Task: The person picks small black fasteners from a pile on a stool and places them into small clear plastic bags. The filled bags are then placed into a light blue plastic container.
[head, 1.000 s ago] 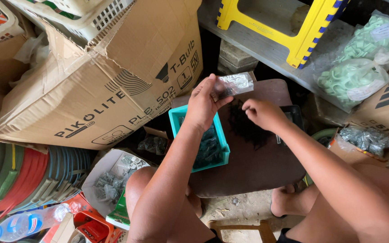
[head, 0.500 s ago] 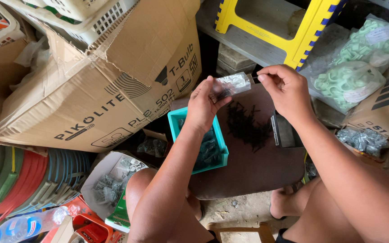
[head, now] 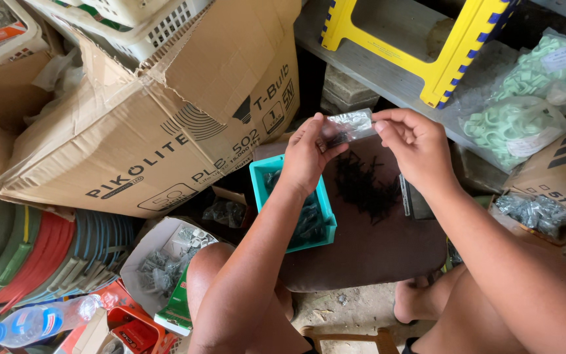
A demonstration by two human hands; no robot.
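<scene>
Pinching a small clear bag [head: 347, 126] between both hands, left hand [head: 309, 154] and right hand [head: 414, 147]. Below my grip I see black screws [head: 365, 183] heaped on the tabletop [head: 375, 255], a teal tray [head: 293, 203] just left.

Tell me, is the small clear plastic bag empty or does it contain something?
Not empty: the small clear plastic bag, pinched between the left hand and right hand, shows dark pieces inside.
</scene>
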